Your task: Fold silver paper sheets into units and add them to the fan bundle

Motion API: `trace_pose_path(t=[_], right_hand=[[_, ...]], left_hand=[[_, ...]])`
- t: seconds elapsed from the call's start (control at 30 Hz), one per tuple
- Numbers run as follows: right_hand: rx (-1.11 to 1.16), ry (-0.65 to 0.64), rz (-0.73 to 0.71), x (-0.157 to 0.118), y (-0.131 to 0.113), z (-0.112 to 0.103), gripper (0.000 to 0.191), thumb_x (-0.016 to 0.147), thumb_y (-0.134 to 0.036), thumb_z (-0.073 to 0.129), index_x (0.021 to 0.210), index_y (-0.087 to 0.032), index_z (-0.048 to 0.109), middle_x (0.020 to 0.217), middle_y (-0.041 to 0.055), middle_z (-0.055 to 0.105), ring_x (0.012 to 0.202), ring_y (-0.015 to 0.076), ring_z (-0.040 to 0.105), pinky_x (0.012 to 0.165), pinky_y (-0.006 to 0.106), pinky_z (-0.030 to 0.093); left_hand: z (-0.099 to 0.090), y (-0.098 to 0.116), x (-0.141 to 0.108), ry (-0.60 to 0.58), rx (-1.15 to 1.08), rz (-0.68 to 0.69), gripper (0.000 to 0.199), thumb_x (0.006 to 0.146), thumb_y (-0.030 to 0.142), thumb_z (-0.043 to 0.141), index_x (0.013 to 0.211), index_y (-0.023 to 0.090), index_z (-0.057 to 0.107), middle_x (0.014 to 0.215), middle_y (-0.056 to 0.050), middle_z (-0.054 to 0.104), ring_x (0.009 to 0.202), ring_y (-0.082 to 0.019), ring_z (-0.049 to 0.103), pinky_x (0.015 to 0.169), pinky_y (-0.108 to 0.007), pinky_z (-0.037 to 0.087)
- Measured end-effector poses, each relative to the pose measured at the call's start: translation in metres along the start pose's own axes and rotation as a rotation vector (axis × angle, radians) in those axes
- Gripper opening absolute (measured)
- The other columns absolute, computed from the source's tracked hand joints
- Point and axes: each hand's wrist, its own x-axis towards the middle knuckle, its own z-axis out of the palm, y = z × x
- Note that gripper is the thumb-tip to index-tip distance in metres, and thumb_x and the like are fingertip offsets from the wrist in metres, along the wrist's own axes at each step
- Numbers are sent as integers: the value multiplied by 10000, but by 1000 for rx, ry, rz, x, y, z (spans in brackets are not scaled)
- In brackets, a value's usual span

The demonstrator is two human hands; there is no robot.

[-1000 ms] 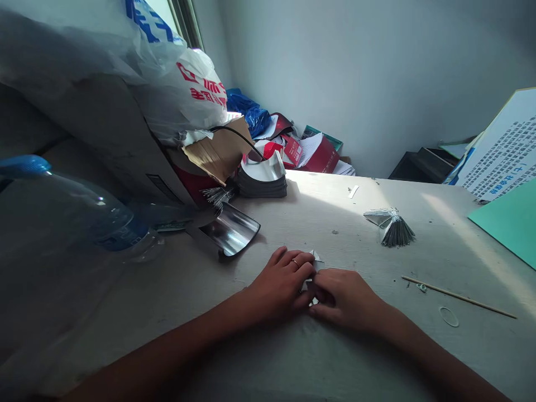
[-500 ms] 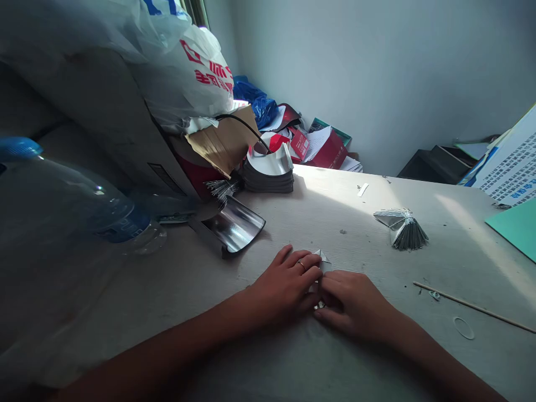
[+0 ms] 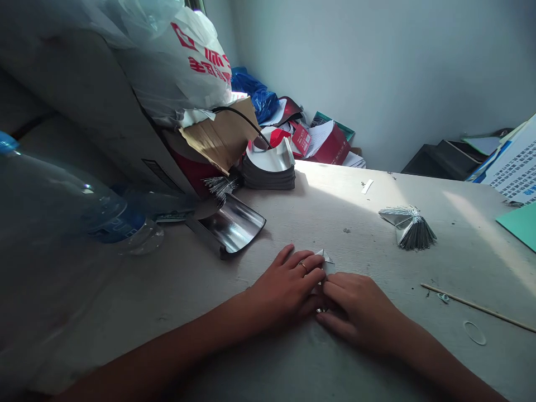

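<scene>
Both hands are at a small piece of folded silvery-white paper on the table, its pointed far end showing beyond the fingers. My left hand, with a ring on one finger, presses and holds the paper from the left. My right hand has its fingers curled in against the near part of the paper, touching the left fingertips. Most of the paper is hidden beneath the fingers. To the left lies a curled, shiny silver sheet stack. Off to the right is a fanned bundle of folded silvery pieces.
A clear plastic bottle stands at the left. Behind it are a white plastic bag, a cardboard flap and a curved silver sheet stack. A thin stick and a rubber band lie at the right.
The view has shifted slightly, so things at the right sit a little further right. Both hands stay on the folded paper, with the fingers moved only slightly.
</scene>
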Motion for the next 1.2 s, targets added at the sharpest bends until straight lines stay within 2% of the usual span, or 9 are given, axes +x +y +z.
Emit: trace_pose_path(t=[0.23, 0.43, 0.9, 1.2], right_hand=[[4, 9, -3, 0, 2, 2, 153, 870, -276, 652, 806, -192, 542, 845, 8, 633, 737, 165, 516, 651, 298, 299], [22, 3, 0, 0, 2, 1, 177, 847, -255, 669, 769, -188, 525, 807, 3, 620, 715, 155, 503, 633, 288, 283], [-8, 25, -44, 1, 6, 3, 172, 867, -278, 645, 777, -189, 528, 803, 0, 615, 713, 151, 502, 627, 291, 277], [-4, 26, -28, 2, 5, 3, 185, 845, -258, 654, 750, -187, 512, 772, -9, 599, 691, 140, 482, 614, 281, 259]], left_hand=[[0, -2, -1, 7, -8, 2, 282, 1004, 412, 481, 1211, 241, 566, 1458, -61, 519, 1383, -257, 425, 1220, -488, 206], [-2, -1, -1, -47, -14, -22, 298, 1006, 417, 485, 1242, 246, 550, 1479, -56, 503, 1403, -261, 406, 1224, -513, 190], [-5, -1, 0, -29, -5, -3, 288, 987, 406, 525, 1222, 245, 566, 1445, -61, 530, 1369, -258, 443, 1207, -484, 224], [-3, -5, 1, -16, -31, 25, 376, 888, 433, 650, 1204, 245, 568, 1424, -68, 537, 1353, -277, 445, 1198, -477, 231]])
